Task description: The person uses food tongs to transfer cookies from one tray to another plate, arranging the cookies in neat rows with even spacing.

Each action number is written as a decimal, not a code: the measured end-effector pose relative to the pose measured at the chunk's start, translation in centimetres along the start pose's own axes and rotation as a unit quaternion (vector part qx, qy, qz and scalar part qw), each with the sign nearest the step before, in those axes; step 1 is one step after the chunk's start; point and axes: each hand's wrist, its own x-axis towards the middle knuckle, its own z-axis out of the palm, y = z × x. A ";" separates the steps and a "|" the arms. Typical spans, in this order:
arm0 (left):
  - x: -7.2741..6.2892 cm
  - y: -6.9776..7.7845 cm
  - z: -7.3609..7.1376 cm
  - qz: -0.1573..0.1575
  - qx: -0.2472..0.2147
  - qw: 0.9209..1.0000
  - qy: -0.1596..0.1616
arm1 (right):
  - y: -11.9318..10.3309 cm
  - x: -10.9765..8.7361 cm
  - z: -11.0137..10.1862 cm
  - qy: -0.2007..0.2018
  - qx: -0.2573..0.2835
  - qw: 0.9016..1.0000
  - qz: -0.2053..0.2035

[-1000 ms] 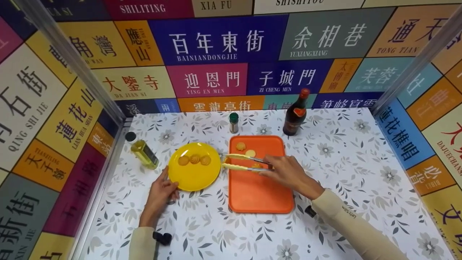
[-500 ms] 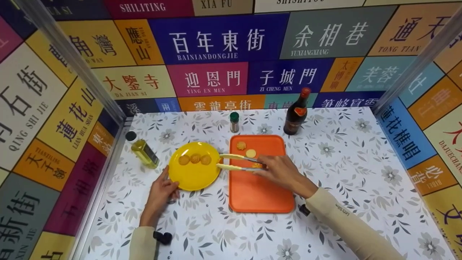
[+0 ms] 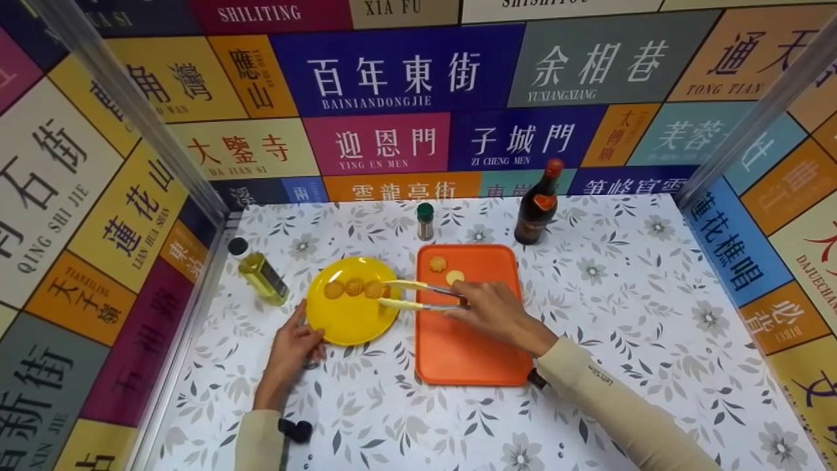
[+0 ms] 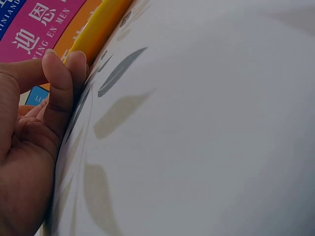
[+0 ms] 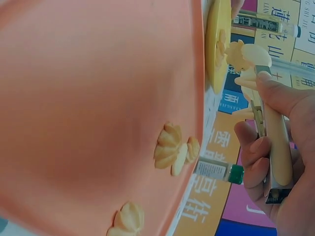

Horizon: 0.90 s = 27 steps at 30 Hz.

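My right hand [image 3: 494, 311] grips a pair of tongs [image 3: 425, 306] with pale yellow tips, which reach left over the yellow plate [image 3: 350, 327]. In the right wrist view a ridged cookie [image 5: 236, 55] sits at the tips of the tongs [image 5: 278, 147]. Three round cookies [image 3: 354, 288] form a row on the plate; the tong tips partly overlap the rightmost. With thumb and fingers, my left hand [image 3: 294, 347] holds the plate's lower left rim [image 4: 101, 29]. More cookies [image 5: 168, 145] lie on the orange tray [image 3: 471, 353], some hidden from the head view by my right hand.
An oil bottle [image 3: 261, 273] stands left of the plate. Behind the tray are a small green-capped shaker [image 3: 425, 222] and a dark red-capped bottle [image 3: 536, 206]. Printed panels [image 3: 405, 72] enclose the flower-patterned table [image 3: 608, 294] at the back and sides.
My right hand has moved left with the tongs, taking their tips from the tray's left edge to above the plate. The left hand and plate stay put.
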 end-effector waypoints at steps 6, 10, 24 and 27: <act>0.0 0.0 0.0 0.000 0.002 1.000 0.000 | -0.4 0.4 0.6 -0.014 0.011 1.000 0.006; 0.1 0.1 0.0 -0.004 0.014 1.000 0.001 | -0.8 0.8 0.9 -0.026 0.021 0.999 0.013; 0.2 0.3 0.1 -0.020 0.023 1.000 0.007 | -1.5 2.5 2.6 -0.032 0.047 0.998 0.012; 0.2 0.3 0.1 -0.021 0.019 1.000 0.006 | -1.6 2.8 2.8 -0.035 0.051 0.998 0.008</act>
